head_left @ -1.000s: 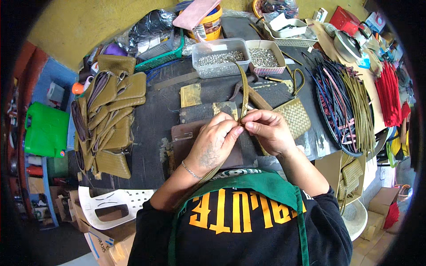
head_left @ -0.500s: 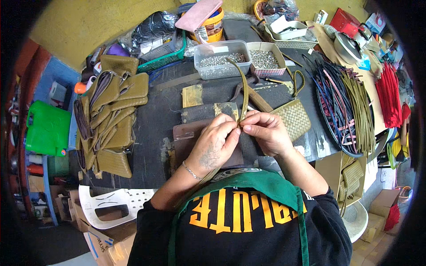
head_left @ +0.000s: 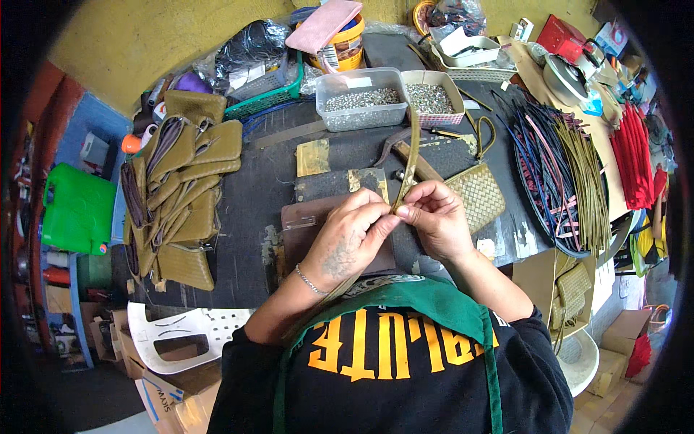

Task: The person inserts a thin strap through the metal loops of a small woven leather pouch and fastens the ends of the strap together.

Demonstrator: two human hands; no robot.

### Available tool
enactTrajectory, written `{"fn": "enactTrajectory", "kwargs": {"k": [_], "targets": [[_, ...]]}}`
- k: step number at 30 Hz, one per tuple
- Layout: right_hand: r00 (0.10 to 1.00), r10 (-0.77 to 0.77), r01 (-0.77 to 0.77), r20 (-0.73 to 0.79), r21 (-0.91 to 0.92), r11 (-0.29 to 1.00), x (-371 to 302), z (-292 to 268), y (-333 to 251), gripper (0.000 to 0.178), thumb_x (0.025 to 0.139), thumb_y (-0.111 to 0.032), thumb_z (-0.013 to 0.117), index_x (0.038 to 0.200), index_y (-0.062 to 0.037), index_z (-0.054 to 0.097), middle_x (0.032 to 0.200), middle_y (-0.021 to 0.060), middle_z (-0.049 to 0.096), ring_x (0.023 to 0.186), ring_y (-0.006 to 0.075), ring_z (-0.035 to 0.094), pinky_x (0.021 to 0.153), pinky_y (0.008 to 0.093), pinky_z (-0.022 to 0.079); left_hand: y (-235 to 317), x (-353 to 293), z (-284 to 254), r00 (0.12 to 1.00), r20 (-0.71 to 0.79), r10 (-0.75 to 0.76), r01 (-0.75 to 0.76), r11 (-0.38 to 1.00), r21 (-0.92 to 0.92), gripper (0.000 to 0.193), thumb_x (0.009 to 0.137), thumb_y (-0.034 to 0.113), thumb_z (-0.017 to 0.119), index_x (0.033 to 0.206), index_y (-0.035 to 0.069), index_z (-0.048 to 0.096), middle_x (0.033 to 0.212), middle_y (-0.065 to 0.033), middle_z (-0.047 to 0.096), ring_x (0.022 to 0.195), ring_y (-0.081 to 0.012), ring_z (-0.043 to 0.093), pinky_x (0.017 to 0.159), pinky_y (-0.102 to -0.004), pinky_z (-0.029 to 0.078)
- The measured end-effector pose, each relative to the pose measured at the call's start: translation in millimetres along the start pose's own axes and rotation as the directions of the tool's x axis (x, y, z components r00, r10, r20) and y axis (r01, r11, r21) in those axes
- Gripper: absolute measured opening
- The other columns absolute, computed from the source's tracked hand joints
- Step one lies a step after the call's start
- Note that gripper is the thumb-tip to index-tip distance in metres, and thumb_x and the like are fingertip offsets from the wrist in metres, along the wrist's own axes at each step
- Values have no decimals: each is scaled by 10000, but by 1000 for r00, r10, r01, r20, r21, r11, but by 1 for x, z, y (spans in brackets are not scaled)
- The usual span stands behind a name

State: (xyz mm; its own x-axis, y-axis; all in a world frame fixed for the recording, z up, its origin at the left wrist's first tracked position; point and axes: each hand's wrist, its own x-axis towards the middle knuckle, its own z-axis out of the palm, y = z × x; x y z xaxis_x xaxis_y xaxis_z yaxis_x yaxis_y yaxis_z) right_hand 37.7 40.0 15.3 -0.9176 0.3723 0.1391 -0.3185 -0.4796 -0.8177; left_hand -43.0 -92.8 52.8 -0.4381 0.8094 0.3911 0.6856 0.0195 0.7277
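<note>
Both hands meet over the dark worktable, pinching one olive leather strap. My left hand grips it from the left, thumb against the bent forefinger. On the other side, my right hand pinches it at nearly the same spot. From the fingertips the strap's free end rises toward the tubs at the back; the part inside the fingers is hidden. Just beyond my right hand lies a woven olive pouch with a wrist loop. A hammer with a wooden handle rests behind the strap, partly covered by it.
A heap of olive pouches lies at left. At the back stand a clear tub and a paper tray of small metal pieces. Bundled olive strips are at right. A brown leather-like sheet lies under my left hand.
The strap's upper end has swung to the right and now stands straighter. Both hands have shifted slightly right, still pinching it.
</note>
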Motion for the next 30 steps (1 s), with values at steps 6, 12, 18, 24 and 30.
{"fn": "enactTrajectory", "kwargs": {"k": [6,12,18,24,30], "targets": [[995,-37,45,96,-81,996,-3,-7,-6,266,749,44,545,1007,-7,506,847,22,536,770,82,509,705,207,428,5,0,5,995,-87,49,-53,997,-54,82,761,42,533,732,-35,537,681,-89,486,591,-174,482,522,-251,383],[955,-237,141,-180,-428,893,39,-28,-3,273,719,-31,613,983,-5,550,718,3,519,624,68,481,585,197,414,16,-5,14,977,42,207,-208,978,32,80,735,76,566,706,5,542,709,-68,521,672,-204,521,708,-365,400],[834,-552,218,-23,-904,368,85,-52,-11,209,665,-104,668,865,-55,628,726,64,531,654,139,477,623,238,408,19,-13,17,968,103,228,-226,974,-30,99,729,114,599,726,24,556,736,-50,534,716,-189,543,796,-387,387],[947,-249,52,-201,-672,739,108,-100,7,186,729,-92,611,887,5,591,780,82,567,709,170,557,657,260,446,10,-13,30,907,126,401,-400,916,-35,102,724,115,604,725,24,558,725,-53,529,694,-192,533,712,-344,407],[956,209,-160,-204,235,959,79,-69,-11,116,790,-45,518,880,28,527,819,105,575,743,178,573,672,251,485,10,-11,12,960,102,261,-272,956,109,77,731,79,561,742,4,548,753,-67,527,725,-212,524,748,-348,387]]}}
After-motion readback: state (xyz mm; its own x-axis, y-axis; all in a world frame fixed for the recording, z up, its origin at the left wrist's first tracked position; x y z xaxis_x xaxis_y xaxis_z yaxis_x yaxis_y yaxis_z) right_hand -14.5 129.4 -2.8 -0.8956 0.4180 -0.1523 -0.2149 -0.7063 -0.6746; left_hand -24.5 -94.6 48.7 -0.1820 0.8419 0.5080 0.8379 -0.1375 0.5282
